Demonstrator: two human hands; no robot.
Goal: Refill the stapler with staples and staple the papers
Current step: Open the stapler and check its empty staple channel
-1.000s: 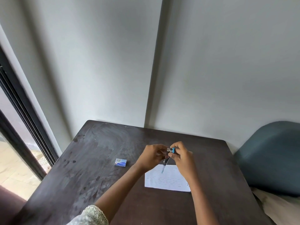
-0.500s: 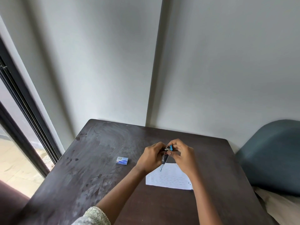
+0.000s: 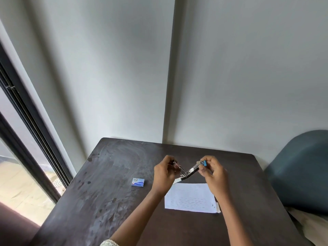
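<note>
A small metal stapler [image 3: 188, 173] with a blue end is held above the dark table [image 3: 110, 192], swung open into a V shape. My left hand [image 3: 165, 176] grips its left arm and my right hand [image 3: 213, 174] pinches the blue-tipped right arm. The hinge points down toward the white papers [image 3: 190, 198], which lie flat on the table just below my hands. A small blue staple box [image 3: 138, 182] lies on the table to the left of my left hand, apart from it.
The table stands against a grey wall. A dark window frame [image 3: 26, 132] runs along the left side. A blue-grey cushioned seat [image 3: 301, 171] sits right of the table.
My hands have drawn apart and the stapler, held shut between them before, now stands open in a V. The view has shifted slightly.
</note>
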